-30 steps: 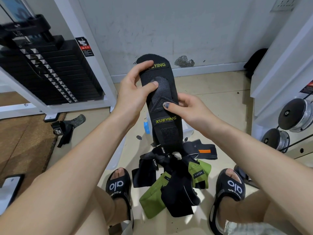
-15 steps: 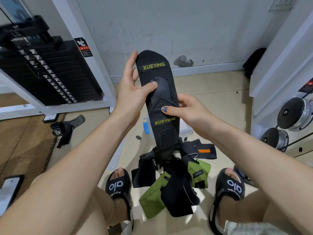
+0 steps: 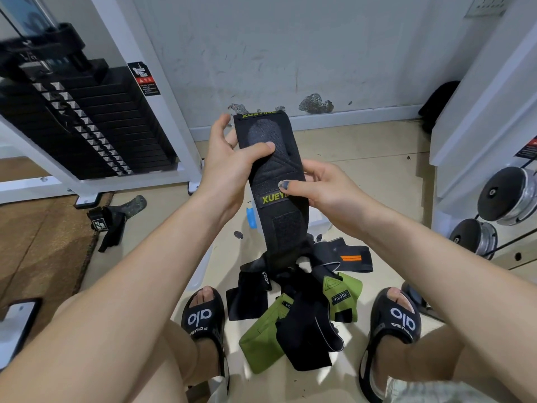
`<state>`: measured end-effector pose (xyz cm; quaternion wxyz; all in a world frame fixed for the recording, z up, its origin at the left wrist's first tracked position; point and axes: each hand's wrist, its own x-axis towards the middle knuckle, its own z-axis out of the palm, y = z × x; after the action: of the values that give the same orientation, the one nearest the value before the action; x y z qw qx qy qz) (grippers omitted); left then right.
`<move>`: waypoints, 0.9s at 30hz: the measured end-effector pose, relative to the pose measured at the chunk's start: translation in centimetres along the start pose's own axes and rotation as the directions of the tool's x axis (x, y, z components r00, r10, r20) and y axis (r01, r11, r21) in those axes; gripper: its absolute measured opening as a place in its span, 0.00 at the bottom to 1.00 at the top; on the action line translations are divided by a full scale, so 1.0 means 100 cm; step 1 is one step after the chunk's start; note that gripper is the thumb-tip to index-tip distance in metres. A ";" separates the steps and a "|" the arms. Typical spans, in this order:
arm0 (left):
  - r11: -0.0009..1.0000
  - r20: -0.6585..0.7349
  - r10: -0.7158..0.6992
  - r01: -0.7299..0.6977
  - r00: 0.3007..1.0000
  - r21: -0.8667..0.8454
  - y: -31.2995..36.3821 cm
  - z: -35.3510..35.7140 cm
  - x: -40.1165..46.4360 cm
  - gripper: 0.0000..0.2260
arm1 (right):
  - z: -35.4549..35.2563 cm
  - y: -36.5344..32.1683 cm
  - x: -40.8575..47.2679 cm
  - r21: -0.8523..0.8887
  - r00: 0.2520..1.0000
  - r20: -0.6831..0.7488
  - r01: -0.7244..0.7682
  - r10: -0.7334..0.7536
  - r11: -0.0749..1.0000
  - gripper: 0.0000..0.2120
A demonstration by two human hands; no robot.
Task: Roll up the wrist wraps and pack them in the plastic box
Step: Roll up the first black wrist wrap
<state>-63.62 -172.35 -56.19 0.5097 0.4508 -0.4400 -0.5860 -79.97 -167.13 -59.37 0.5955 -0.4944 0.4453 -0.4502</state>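
Observation:
A black wrist wrap (image 3: 286, 225) with yellow XUEYING labels hangs upright in front of me, its top end folded over. My left hand (image 3: 232, 164) grips the upper part, thumb pressed on the grey inner patch. My right hand (image 3: 319, 187) pinches the wrap's right edge lower down, thumb on the label. Its lower end reaches a pile of wraps (image 3: 293, 315) on the floor between my feet, black and green ones. A clear plastic box (image 3: 315, 222) with a blue clip shows partly behind the held wrap; most of it is hidden.
A weight stack machine (image 3: 87, 120) with a white frame stands at the left. Another black strap (image 3: 110, 222) lies on the floor by a brown mat. Weight plates (image 3: 511, 193) sit on a rack at the right. My sandalled feet (image 3: 203, 315) flank the pile.
The wrap's top end has been folded down, so it stands shorter. My left hand moved from flat behind the tip to gripping the folded part; my right hand stays on the edge.

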 end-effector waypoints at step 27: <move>0.969 -0.030 -0.198 0.191 0.980 -0.154 0.007 -0.014 0.009 0.08 | 0.009 0.012 -0.009 -0.109 0.974 0.203 -0.076 0.097 0.991 0.08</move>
<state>-62.16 -173.37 -55.87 0.4922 0.4651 -0.3367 -0.6542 -79.13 -165.91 -60.35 0.6322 -0.5483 0.4237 -0.3466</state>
